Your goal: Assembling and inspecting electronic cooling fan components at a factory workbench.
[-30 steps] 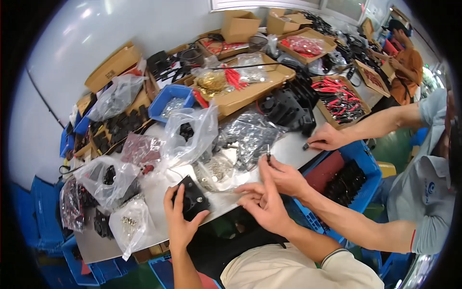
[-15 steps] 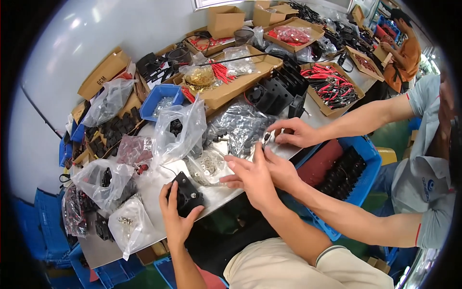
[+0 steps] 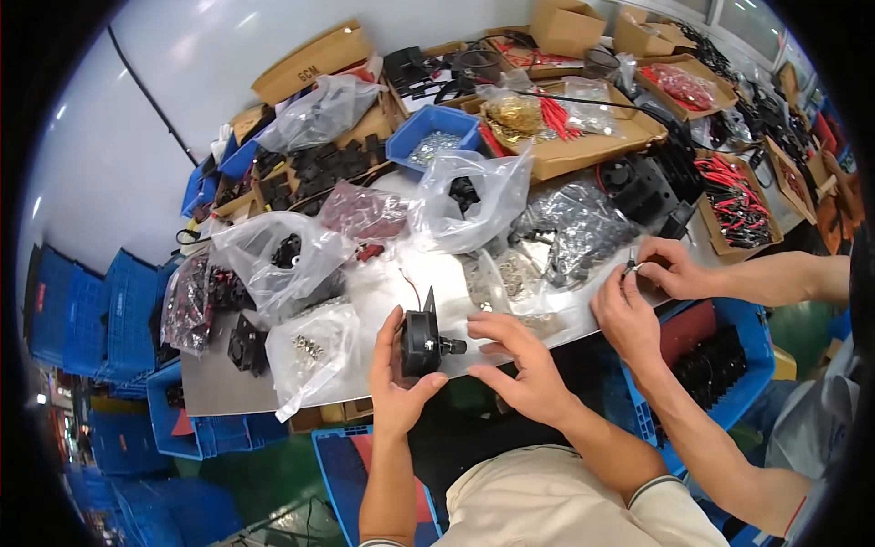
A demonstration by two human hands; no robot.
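A black square housing [image 3: 419,346] with a flat plate on one side, a short round stud sticking out to the right and a thin wire at its top is gripped in my left hand [image 3: 399,387]. The thumb and fingers hold it upright over the table's front edge. Just right of the stud, my right hand [image 3: 533,374] hovers open, fingers apart and nothing in them. Clear bags of small metal washers [image 3: 510,278] lie beyond it. Another person's hands [image 3: 629,310] pinch a small part, too small to name, farther right.
Clear plastic bags [image 3: 283,260] of black parts and a bag of small metal pieces [image 3: 310,351] cover the metal table's left side. Behind stand a blue bin [image 3: 433,137] and a cardboard tray [image 3: 592,150]. A blue crate [image 3: 747,365] sits below the right edge.
The view has swung left. My left hand has turned the black housing so its stud points right. My right hand has drawn back from beside the other person's hands to near the housing.
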